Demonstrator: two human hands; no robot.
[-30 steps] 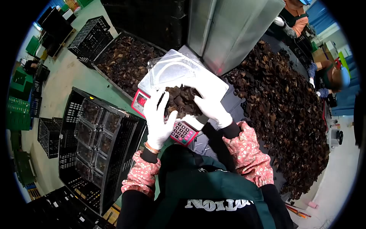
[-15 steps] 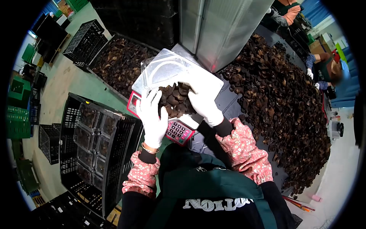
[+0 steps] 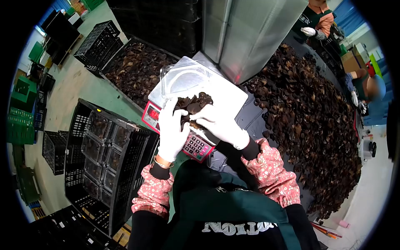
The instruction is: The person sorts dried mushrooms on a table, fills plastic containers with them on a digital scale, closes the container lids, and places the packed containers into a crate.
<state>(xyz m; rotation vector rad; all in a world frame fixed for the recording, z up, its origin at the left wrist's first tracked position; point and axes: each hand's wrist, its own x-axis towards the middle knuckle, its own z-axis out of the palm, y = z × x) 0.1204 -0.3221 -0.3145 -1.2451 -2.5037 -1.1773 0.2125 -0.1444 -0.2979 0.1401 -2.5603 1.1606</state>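
A clear plastic box with dark wood ear mushrooms (image 3: 194, 103) in it sits on the scale's metal plate (image 3: 231, 100), its clear lid (image 3: 183, 77) folded back flat on the far side. My left hand (image 3: 171, 135), in a white glove, is curled round the box's left side, thumb by the near edge. From the right, my right hand (image 3: 221, 127), also white-gloved, reaches over the box with thumb and fingers bent onto the mushrooms. The fingers hide the near part of the contents. Below the plate shows the scale's red keypad (image 3: 197, 147); a red display (image 3: 154, 113) is lit at left.
Tall stacked clear boxes (image 3: 254, 37) rise behind the scale. A large mushroom heap (image 3: 308, 121) covers the table at right. At left stands a black crate (image 3: 73, 143) holding several filled boxes (image 3: 95, 146). Two co-workers are at the far right; one gloved hand (image 3: 308, 31) shows.
My right hand has moved from the box's far right side to its near side, fingers now bent in. My left fingers have curled inward. The co-workers' hands have shifted.
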